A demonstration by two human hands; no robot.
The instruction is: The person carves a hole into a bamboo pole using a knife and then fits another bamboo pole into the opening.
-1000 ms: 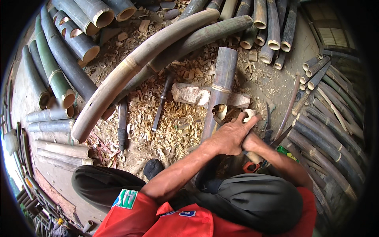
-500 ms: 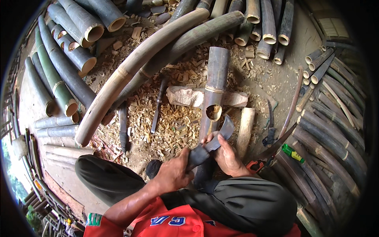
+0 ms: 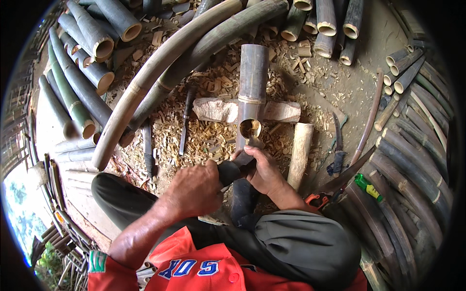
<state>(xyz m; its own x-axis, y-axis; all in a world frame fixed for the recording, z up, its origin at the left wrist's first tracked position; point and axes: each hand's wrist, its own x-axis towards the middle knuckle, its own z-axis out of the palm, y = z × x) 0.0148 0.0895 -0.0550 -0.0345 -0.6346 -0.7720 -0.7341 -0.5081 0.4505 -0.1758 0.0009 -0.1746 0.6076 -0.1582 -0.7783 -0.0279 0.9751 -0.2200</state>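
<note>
My left hand [image 3: 191, 188] is closed around the black handle of a knife [image 3: 228, 172]. My right hand [image 3: 271, 177] grips the same knife farther forward, thumb over the blade and fingers partly hidden beneath. The blade's end reaches the lower rim of a round hole cut in a dark bamboo tube [image 3: 252, 72]; whether it is inside the hole I cannot tell. That tube points away from me, resting across a rough, pale piece of wood [image 3: 213, 110]. Its near end runs between my legs, partly covered by my hands.
Wood shavings [image 3: 170, 131] cover the ground. Left of the tube lie a chisel [image 3: 185, 128], a black-handled knife [image 3: 149, 153] and two long curved bamboo poles [image 3: 141, 85]. To the right are a short log [image 3: 300, 155], a curved knife [image 3: 338, 145], an orange-handled tool [image 3: 316, 200] and stacked bamboo [image 3: 412, 174].
Both hands have moved slightly forward with the knife. Its blade, raised toward the right before, now points down at the hole in the bamboo tube. The whole view has shifted a little.
</note>
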